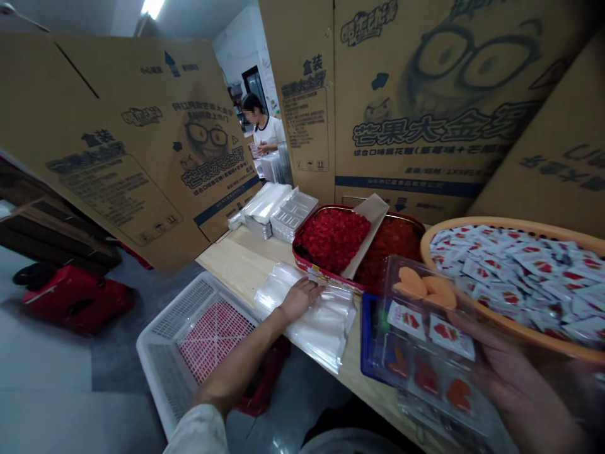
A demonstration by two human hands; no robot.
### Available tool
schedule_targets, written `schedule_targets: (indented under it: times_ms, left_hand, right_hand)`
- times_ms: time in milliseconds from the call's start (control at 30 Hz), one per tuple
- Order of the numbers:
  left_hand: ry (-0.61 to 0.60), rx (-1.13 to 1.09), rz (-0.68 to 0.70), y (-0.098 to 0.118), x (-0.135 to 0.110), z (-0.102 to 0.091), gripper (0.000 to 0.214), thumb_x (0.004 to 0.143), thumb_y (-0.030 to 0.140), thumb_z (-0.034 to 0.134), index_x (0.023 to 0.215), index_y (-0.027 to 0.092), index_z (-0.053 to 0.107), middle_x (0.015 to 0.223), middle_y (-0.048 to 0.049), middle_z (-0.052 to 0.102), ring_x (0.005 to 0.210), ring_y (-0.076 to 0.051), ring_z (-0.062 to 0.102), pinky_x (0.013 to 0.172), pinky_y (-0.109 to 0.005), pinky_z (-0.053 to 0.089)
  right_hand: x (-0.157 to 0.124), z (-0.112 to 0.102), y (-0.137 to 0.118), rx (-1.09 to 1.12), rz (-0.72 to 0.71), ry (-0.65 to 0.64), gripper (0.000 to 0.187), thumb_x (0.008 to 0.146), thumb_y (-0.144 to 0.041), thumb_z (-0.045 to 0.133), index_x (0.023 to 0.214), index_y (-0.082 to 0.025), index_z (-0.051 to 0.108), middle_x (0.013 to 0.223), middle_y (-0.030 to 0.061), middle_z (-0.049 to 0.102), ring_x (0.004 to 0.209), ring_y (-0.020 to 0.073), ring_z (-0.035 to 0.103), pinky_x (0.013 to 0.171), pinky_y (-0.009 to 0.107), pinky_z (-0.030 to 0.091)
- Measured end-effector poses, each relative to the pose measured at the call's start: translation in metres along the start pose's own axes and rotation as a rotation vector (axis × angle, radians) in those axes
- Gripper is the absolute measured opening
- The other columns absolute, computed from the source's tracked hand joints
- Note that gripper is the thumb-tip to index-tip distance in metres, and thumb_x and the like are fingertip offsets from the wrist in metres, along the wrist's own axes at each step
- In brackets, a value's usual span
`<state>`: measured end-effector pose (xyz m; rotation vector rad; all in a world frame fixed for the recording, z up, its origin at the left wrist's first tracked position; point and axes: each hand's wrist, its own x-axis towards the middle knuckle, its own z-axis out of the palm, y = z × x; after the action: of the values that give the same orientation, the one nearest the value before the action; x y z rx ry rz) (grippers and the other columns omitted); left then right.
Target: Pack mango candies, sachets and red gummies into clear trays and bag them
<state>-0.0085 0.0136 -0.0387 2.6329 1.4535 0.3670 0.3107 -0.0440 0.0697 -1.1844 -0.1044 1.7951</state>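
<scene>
By the left hand [301, 297], its fingers half bent, clear bags [326, 334] on the surface [231, 258] are being touched; whether any is being pinched cannot be told. By the right hand [513, 362], a plastic tray [432, 347] is being gripped near the orange basket [567, 232].

The left hand [300, 299] lay on the clear plastic bags [331, 340], which were on the wooden table [236, 258]. The right hand [513, 366], somewhat blurred, held by its side a clear tray [420, 353] with orange hearts [410, 282], two white packets [451, 336] and reddish pieces [457, 394] in separate compartments. Near this tray was an orange basket [534, 342] full of similar packets. Behind the bags stood a red tin [321, 274] with small red pieces [331, 239], divided by a white card [368, 230]. Farther away, a person [268, 131] in a white shirt stood between big cardboard sheets [189, 145].
</scene>
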Motion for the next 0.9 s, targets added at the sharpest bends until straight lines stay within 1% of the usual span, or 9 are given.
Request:
schedule_targets:
  times_ms: [67,133,267,333,433,567,700,767,900]
  left_hand:
    - [0.001,0.026,0.01,0.0,0.0,-0.002,0.027,0.091,0.021,0.043,0.106,0.016,0.065,0.092,-0.0097,0.068,0.096,-0.018,0.062,0.104,-0.041,0.036]
    - [0.002,0.04,0.019,0.002,0.001,-0.006,0.024,0.091,0.021,0.042,0.096,0.016,0.066,0.093,-0.0093,0.067,0.098,-0.018,0.061,0.107,-0.042,0.033]
    - [0.013,0.022,0.013,0.007,0.001,-0.021,0.022,0.091,0.02,0.039,0.095,0.015,0.06,0.126,-0.0155,0.056,0.124,-0.022,0.046,0.112,-0.048,0.019]
    - [-0.008,-0.111,-0.023,0.01,0.0,-0.029,0.017,0.089,0.019,0.041,0.095,0.016,0.056,0.129,-0.014,0.054,0.123,-0.022,0.047,0.112,-0.049,0.016]
    - [-0.024,-0.328,-0.1,0.013,0.0,-0.034,0.011,0.082,0.018,0.048,0.091,0.018,0.054,0.109,-0.0079,0.062,0.104,-0.02,0.056,0.106,-0.046,0.029]
    - [0.044,-0.482,-0.197,0.013,0.0,-0.028,0.015,0.072,0.014,0.056,0.087,0.019,0.054,0.1,-0.0042,0.058,0.087,-0.016,0.056,0.08,-0.03,0.046]
    - [0.175,-0.67,-0.371,0.012,0.001,-0.015,0.039,0.068,0.021,0.067,0.105,0.018,0.053,0.106,-0.0069,0.055,0.077,-0.013,0.054,0.066,-0.024,0.045]
    - [0.222,-0.765,-0.456,0.011,0.001,-0.011,0.047,0.069,0.027,0.068,0.112,0.017,0.051,0.097,-0.0054,0.057,0.072,-0.012,0.053,0.063,-0.023,0.043]
    - [0.251,-0.932,-0.596,0.012,0.001,-0.009,0.024,0.076,0.036,0.061,0.089,0.015,0.059,0.065,0.0024,0.054,0.059,-0.01,0.048,0.057,-0.022,0.039]
  right_hand:
    - [0.002,-0.001,-0.002,0.036,0.027,0.022,0.048,0.052,-0.012,0.074,0.098,-0.025,0.071,0.097,0.0082,0.072,0.081,0.0324,0.068,0.075,0.04,0.058]
    - [0.003,-0.002,-0.003,0.051,0.026,0.028,0.05,0.051,-0.01,0.074,0.099,-0.024,0.07,0.098,0.0084,0.072,0.081,0.0323,0.069,0.075,0.039,0.059]
    - [0.001,-0.002,-0.005,0.081,-0.049,0.001,0.056,0.051,-0.007,0.074,0.103,-0.026,0.069,0.1,0.0066,0.071,0.08,0.0316,0.069,0.075,0.04,0.059]
    - [0.0,-0.001,-0.004,0.079,-0.086,-0.005,0.055,0.051,-0.007,0.073,0.103,-0.025,0.069,0.098,0.0064,0.072,0.078,0.0314,0.069,0.074,0.039,0.059]
    - [0.001,0.0,-0.002,0.07,-0.063,-0.01,0.05,0.054,-0.008,0.072,0.102,-0.023,0.07,0.095,0.0073,0.072,0.076,0.031,0.069,0.073,0.039,0.06]
    - [0.007,-0.003,0.0,0.053,-0.055,-0.008,0.048,0.053,-0.006,0.07,0.098,-0.022,0.07,0.09,0.0068,0.073,0.071,0.0294,0.07,0.07,0.038,0.06]
    - [0.01,-0.004,0.0,0.023,-0.164,-0.042,0.048,0.049,-0.003,0.069,0.093,-0.023,0.07,0.083,0.004,0.073,0.059,0.0254,0.068,0.068,0.036,0.06]
    - [0.009,-0.001,-0.001,0.023,-0.198,-0.034,0.045,0.048,-0.003,0.068,0.089,-0.023,0.07,0.084,0.0033,0.074,0.053,0.0234,0.067,0.066,0.034,0.061]
    - [0.009,0.006,-0.003,0.06,-0.155,0.095,0.033,0.055,-0.005,0.064,0.082,-0.023,0.07,0.083,0.0038,0.073,0.049,0.0208,0.065,0.061,0.03,0.061]
